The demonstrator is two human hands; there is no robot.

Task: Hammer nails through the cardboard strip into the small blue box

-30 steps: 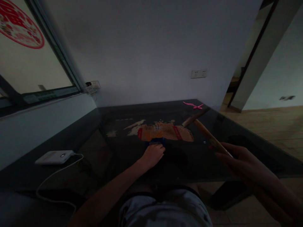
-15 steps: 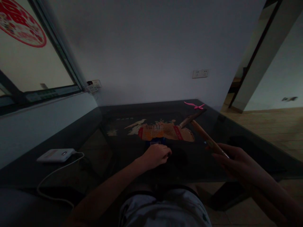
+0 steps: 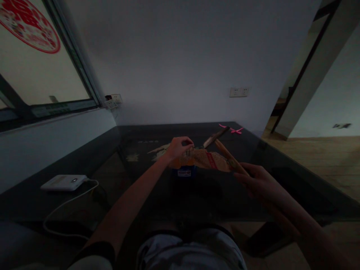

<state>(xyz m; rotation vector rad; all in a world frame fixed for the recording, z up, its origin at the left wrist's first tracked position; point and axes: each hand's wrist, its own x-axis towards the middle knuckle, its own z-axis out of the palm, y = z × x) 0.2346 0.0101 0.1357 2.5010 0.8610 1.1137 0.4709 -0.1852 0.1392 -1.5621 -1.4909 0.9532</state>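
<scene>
In my right hand [image 3: 255,178] is a hammer [image 3: 229,153], gripped by its wooden handle, with its dark head tilted up over the table. My left hand [image 3: 180,147] reaches over the left part of a tan and orange patterned packet [image 3: 215,159] with red bands. The left thumb and fingers curl together in a pinch; what sits between them is too dark and small to make out. Just in front of the packet stands a small blue object [image 3: 184,172] with a white label.
A dark glossy table [image 3: 157,202] spreads before me. On its left lies a white power bank [image 3: 64,182] with a white cable [image 3: 67,203]. A pink ribbon [image 3: 236,131] rests near the far right corner. The wall [image 3: 174,75] rises behind.
My left hand has moved forward from the blue object to the packet, uncovering the white label. My right hand has shifted left with the hammer, bringing its head closer to the packet.
</scene>
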